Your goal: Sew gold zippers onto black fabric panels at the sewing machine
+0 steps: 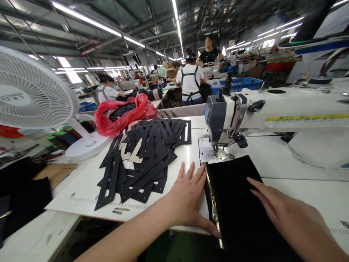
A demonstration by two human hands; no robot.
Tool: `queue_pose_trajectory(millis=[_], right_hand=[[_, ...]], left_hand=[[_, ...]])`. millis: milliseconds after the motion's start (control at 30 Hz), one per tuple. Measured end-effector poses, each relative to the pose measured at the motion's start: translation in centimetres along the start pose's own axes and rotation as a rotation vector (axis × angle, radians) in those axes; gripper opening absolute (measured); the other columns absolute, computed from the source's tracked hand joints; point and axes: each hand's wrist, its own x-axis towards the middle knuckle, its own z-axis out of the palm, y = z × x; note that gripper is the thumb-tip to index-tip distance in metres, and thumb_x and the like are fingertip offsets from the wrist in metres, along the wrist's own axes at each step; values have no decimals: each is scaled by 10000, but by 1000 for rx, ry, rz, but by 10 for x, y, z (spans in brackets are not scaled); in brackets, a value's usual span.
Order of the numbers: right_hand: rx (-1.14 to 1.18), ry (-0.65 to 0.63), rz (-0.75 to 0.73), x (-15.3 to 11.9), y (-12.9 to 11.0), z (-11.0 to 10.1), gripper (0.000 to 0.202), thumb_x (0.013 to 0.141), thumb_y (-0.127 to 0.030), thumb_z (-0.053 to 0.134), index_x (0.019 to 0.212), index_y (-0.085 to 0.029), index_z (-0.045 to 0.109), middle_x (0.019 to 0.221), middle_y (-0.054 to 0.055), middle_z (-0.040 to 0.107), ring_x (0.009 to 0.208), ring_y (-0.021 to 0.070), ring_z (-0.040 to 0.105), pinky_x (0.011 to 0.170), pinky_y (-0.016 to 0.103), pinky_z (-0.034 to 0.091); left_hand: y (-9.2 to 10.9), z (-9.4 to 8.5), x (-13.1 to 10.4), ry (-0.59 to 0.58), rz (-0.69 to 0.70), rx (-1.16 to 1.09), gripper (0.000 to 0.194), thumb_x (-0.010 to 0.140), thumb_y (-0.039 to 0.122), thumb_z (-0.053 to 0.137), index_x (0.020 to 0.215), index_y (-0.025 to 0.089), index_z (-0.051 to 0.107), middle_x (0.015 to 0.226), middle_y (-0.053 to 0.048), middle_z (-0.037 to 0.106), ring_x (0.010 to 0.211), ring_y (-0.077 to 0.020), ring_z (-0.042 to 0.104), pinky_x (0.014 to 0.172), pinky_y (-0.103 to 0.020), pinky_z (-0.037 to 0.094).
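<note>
A black fabric panel (237,203) lies on the sewing machine bed, with a gold-toothed zipper (213,203) along its left edge. My left hand (185,196) is spread flat beside that edge. Its fingertips reach the panel's top left corner and its thumb touches the lower zipper. On the panel's right side rests my right hand (289,214), fingers stretched out; part of it is cut off by the frame. Just beyond the panel's top edge is the presser foot (219,154) of the white sewing machine (302,105).
Left of my hands is a pile of black frame-shaped pieces (147,160) on the white table (81,193). Behind it sits a red plastic bag (102,120) with dark material. A white fan (35,91) stands at the left. Several people work at tables farther back.
</note>
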Motion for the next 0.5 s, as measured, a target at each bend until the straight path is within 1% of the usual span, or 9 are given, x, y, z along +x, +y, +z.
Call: queue_pose_trajectory(millis=[67, 100, 167, 233, 300, 333, 400, 467, 500], right_hand=[[-107, 24, -39, 14, -4, -11, 463, 946, -340, 232, 1144, -126, 592, 806, 110, 663, 529, 229, 606, 399, 347, 448], [-133, 56, -68, 22, -9, -17, 464, 940, -320, 246, 1119, -85, 604, 863, 156, 651, 624, 267, 622, 474, 391, 477], [-73, 141, -148, 35, -24, -30, 411, 925, -266, 310, 1104, -40, 602, 1112, 221, 589, 953, 338, 589, 721, 479, 495], [120, 200, -268, 38, -44, -38, 351, 919, -216, 346, 1108, -66, 600, 1215, 176, 556, 1090, 280, 536, 868, 426, 470], [301, 201, -345, 30, -63, -37, 310, 919, -253, 384, 1055, -117, 628, 1110, 113, 629, 1020, 197, 581, 857, 318, 488], [345, 207, -369, 22, -70, -34, 308, 908, -329, 427, 1008, -136, 645, 1045, 94, 656, 970, 187, 604, 831, 295, 500], [299, 235, -446, 4, -79, -25, 371, 865, -461, 485, 981, -153, 657, 1016, 81, 673, 938, 194, 623, 790, 282, 517], [211, 286, -487, -12, -82, -15, 362, 848, -449, 522, 1018, -156, 648, 1060, 77, 664, 973, 199, 620, 810, 279, 516], [196, 305, -479, -18, -82, -11, 333, 850, -404, 531, 1047, -157, 637, 1079, 74, 658, 999, 197, 613, 840, 278, 508]], left_hand=[[-1, 0, 2, -9, 9, 6, 1232, 570, 825, 521, 1455, 133, 14, 1506, -139, -21, 1358, -393, -51, 1078, -582, -49], [-2, 0, 3, -13, 14, 7, 1238, 567, 825, 521, 1454, 124, 16, 1504, -144, -23, 1358, -389, -54, 1080, -578, -46], [-3, 0, 5, -19, 23, 11, 1254, 559, 826, 526, 1451, 103, 22, 1501, -159, -20, 1361, -381, -55, 1082, -571, -46], [-4, 1, 8, -19, 25, 17, 1258, 556, 823, 534, 1448, 87, 42, 1499, -173, -2, 1362, -381, -49, 1083, -570, -44], [-4, 1, 8, -20, 25, 13, 1239, 566, 811, 544, 1448, 84, 64, 1500, -176, 14, 1365, -379, -40, 1086, -568, -44], [-5, 1, 8, -19, 25, 0, 1236, 569, 802, 552, 1448, 85, 64, 1501, -172, 11, 1366, -376, -40, 1086, -567, -47], [-7, 0, 6, -18, 34, -50, 1251, 553, 779, 592, 1451, 102, 44, 1506, -155, -9, 1368, -372, -46, 1088, -567, -46], [-12, -1, 5, -24, 55, -126, 1231, 546, 733, 649, 1455, 155, 53, 1516, -125, 16, 1373, -370, -17, 1091, -573, -23], [-16, -2, 6, -8, 51, -168, 1166, 575, 696, 666, 1455, 186, 94, 1518, -109, 75, 1378, -361, 32, 1098, -564, 13]])
